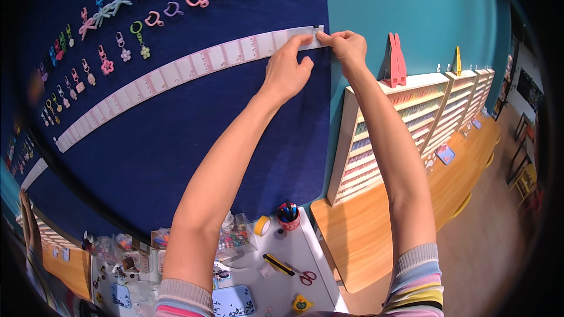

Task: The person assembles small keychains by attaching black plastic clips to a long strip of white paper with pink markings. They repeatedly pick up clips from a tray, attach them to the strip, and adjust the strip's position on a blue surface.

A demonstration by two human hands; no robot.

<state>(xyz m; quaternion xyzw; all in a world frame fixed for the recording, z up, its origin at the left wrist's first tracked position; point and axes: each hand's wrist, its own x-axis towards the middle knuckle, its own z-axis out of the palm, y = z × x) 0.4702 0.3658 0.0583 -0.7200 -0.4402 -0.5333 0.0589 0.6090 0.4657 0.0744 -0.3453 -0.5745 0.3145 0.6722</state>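
Observation:
A long white paper strip [176, 70] with pink markings runs along the dark blue board [205, 129]. At its right end, my right hand [348, 47] has its thumb and fingers drawn together on the strip's edge. A small dark pin [316, 27] shows just above that thumb. My left hand [288, 70] is against the strip a little further left, index finger bent toward the right end and thumb apart. Its other fingers are partly hidden. Above the strip hang rows of colourful keyrings, among them a green flower keyring [138, 38] and a pink clasp [197, 0].
Below stands a white table [276, 282] with red scissors [307, 277], a yellow-black cutter [278, 264], yellow tape [262, 225], a pen cup [288, 216], a bead box [235, 238] and a blue tray [235, 302]. Right are bead shelves [358, 158] above a wooden table [346, 240].

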